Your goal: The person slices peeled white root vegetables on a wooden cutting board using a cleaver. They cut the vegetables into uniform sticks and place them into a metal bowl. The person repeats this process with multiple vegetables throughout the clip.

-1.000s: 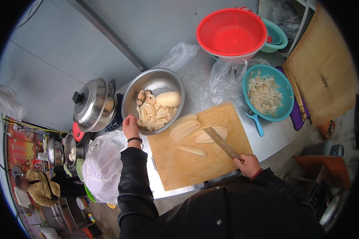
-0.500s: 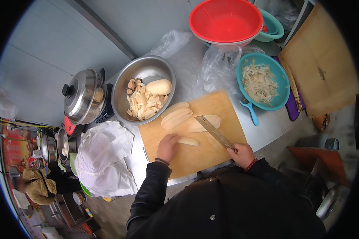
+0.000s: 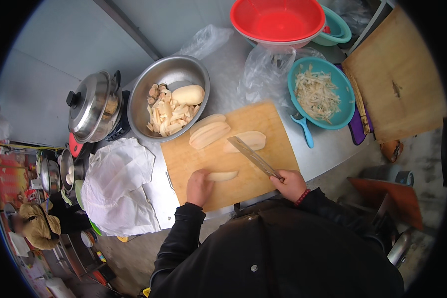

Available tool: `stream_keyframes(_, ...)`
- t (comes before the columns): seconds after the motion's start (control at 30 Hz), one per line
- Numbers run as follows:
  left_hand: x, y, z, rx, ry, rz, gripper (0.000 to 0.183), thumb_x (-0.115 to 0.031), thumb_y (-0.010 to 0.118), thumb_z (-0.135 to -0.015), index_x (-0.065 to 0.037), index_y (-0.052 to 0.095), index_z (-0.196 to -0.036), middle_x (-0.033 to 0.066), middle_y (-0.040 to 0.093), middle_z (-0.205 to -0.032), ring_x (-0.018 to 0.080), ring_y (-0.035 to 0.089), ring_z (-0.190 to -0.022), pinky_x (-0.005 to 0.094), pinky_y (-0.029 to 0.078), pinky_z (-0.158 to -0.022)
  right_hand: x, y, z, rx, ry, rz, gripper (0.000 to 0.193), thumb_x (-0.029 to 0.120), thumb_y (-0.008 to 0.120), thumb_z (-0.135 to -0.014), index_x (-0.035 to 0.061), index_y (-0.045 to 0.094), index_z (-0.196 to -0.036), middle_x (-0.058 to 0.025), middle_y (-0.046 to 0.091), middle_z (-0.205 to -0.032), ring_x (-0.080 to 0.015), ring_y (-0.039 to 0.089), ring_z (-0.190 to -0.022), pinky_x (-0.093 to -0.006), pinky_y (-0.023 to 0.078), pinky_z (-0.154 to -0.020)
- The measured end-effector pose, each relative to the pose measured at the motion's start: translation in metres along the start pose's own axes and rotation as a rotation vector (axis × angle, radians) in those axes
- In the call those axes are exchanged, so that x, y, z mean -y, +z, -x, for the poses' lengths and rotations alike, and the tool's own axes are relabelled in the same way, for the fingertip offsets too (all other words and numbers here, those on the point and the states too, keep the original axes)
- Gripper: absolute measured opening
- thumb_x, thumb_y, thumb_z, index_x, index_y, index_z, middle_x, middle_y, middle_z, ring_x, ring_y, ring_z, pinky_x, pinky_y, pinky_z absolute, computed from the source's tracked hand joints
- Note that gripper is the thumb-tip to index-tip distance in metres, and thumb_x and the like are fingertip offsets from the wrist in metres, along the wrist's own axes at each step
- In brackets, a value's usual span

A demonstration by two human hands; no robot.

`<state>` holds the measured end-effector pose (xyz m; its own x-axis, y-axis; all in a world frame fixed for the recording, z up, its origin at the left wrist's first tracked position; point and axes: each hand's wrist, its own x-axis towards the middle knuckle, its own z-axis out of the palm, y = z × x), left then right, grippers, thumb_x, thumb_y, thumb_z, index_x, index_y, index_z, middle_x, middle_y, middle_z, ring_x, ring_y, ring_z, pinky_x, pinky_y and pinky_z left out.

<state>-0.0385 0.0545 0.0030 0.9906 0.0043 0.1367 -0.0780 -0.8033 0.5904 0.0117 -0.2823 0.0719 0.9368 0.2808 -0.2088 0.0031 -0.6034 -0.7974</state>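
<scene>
My left hand (image 3: 199, 187) is closed on one end of a long pale slice of lotus root (image 3: 223, 176), low over the near left part of the wooden cutting board (image 3: 268, 186). In my right hand (image 3: 290, 184) is the handle of a kitchen knife (image 3: 254, 156). Its blade slants up and left, with the tip over the near end of a cut lotus root half (image 3: 248, 141). Farther left on the board lies a group of lengthwise lotus root slices (image 3: 209, 131), stacked close together. The knife blade is apart from the held slice.
A steel bowl (image 3: 202, 107) with lotus root pieces stands at the board's far left. Behind right are a teal bowl (image 3: 350, 107) of pale shreds, a blue-handled peeler (image 3: 305, 131) and a red basin (image 3: 278, 20). A white cloth bag (image 3: 119, 188) and lidded pot (image 3: 92, 104) stand left.
The view has shifted, so the table appears higher and farther left. My left hand and the lotus root slice have come slightly nearer to me on the board; both grips stay the same.
</scene>
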Motion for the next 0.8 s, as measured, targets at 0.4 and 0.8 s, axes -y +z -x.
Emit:
stream_keyframes(0.4, 0.009, -0.008, -0.016, 0.166, 0.036, 0.001, 0.03, -0.01, 0.078, -0.072, -0.006, 0.07, -0.1, 0.0151, 0.068, -0.104, 0.0371, 0.062, -0.102, 0.0447, 0.05, -0.089, 0.004, 0.002, 0.002, 0.07, -0.006, 0.02, 0.022, 0.027, 0.069, -0.09, 0.005, 0.072, -0.088, -0.0166, 0.062, -0.066, -0.0355, 0.063, -0.064, -0.043, 0.048, -0.057)
stream_keyframes(0.8, 0.014, -0.016, -0.02, 0.182, -0.077, 0.019, 0.025, -0.006, 0.079, -0.077, -0.007, 0.07, -0.1, 0.0128, 0.071, -0.095, 0.0337, 0.066, -0.093, 0.0399, 0.049, -0.093, 0.005, 0.002, 0.003, 0.058, -0.01, 0.012, 0.022, 0.027, 0.069, -0.09, 0.0054, 0.07, -0.087, -0.0168, 0.061, -0.066, -0.0368, 0.062, -0.064, -0.0436, 0.047, -0.057)
